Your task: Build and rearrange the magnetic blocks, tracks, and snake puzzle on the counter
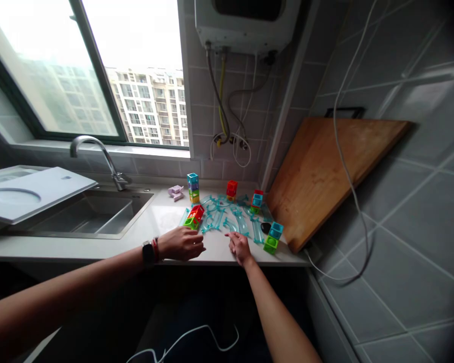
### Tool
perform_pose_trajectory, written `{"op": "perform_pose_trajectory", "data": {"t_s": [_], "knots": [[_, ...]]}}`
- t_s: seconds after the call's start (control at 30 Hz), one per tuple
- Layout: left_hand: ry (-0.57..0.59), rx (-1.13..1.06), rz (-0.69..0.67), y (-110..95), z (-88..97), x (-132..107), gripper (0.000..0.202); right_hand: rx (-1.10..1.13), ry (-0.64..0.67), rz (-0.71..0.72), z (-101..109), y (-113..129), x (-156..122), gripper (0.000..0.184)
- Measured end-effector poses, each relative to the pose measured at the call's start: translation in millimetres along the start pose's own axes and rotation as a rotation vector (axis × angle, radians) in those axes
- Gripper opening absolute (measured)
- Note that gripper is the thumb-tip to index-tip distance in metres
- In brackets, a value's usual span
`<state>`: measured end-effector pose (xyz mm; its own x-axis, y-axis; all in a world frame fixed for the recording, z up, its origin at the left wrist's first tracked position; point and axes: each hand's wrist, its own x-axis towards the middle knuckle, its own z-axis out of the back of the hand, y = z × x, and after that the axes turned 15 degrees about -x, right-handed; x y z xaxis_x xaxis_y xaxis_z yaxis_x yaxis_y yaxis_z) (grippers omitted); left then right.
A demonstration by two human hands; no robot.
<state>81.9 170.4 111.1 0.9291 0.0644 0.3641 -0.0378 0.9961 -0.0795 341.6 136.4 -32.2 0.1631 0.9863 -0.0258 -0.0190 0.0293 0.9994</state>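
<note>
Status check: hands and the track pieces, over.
Left hand resting by red-and-green toy blocks, empty. Right hand fingertips on a translucent teal plastic track piece. Blue-and-green block stack close right.

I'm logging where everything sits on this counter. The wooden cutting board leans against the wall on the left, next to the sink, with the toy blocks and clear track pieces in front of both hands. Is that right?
Not quite. The head view shows the wooden cutting board leaning against the tiled wall on the right, away from the sink, which is on the left. The rest holds: the toy blocks and clear track pieces lie in front of the left hand and right hand.
</note>
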Motion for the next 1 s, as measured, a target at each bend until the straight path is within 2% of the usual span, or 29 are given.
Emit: {"op": "perform_pose_trajectory", "data": {"t_s": [0.03, 0.13, 0.23, 0.33, 0.47, 0.6, 0.73, 0.83, 0.9, 1.0], "knots": [[-0.008, 0.02, -0.037, 1.3, 9.8, 12.0, 0.022, 0.019, -0.002, -0.001, 0.7, 0.4, -0.4, 0.028], [-0.042, 0.173, -0.259, 8.5, 32.1, 44.6, 0.021, 0.063, -0.006, 0.002, 1.3, 3.9, -1.5, 0.031], [-0.019, 0.147, -0.341, 17.2, 32.5, 65.2, 0.015, 0.087, -0.012, 0.005, 0.3, 8.9, -2.6, 0.032], [0.017, 0.067, -0.351, 25.4, 11.0, 71.2, 0.009, 0.09, -0.024, 0.011, -1.1, 12.7, -4.3, 0.033], [0.04, -0.006, -0.329, 37.5, -27.3, 66.6, 0.018, 0.067, -0.043, 0.019, -2.0, 13.3, -6.1, 0.034], [0.07, -0.066, -0.256, 54.1, -57.1, 61.3, 0.027, 0.014, -0.061, 0.015, -4.3, 12.5, -4.7, 0.038], [0.014, -0.106, -0.133, 66.2, -81.6, 65.2, 0.036, -0.074, -0.101, 0.008, -12.1, 18.7, -10.8, 0.036], [-0.069, -0.144, -0.049, 64.2, -99.4, 77.0, 0.039, -0.157, -0.139, -0.007, -12.6, 28.2, -32.2, 0.037], [-0.119, -0.178, -0.014, 56.7, -110.4, 88.3, 0.042, -0.224, -0.134, -0.011, -2.1, 36.0, -55.8, 0.038], [-0.19, -0.27, 0.04, 39.1, -124.5, 109.2, 0.042, -0.338, -0.106, 0.002, 35.4, 51.9, -96.0, 0.034]]}}
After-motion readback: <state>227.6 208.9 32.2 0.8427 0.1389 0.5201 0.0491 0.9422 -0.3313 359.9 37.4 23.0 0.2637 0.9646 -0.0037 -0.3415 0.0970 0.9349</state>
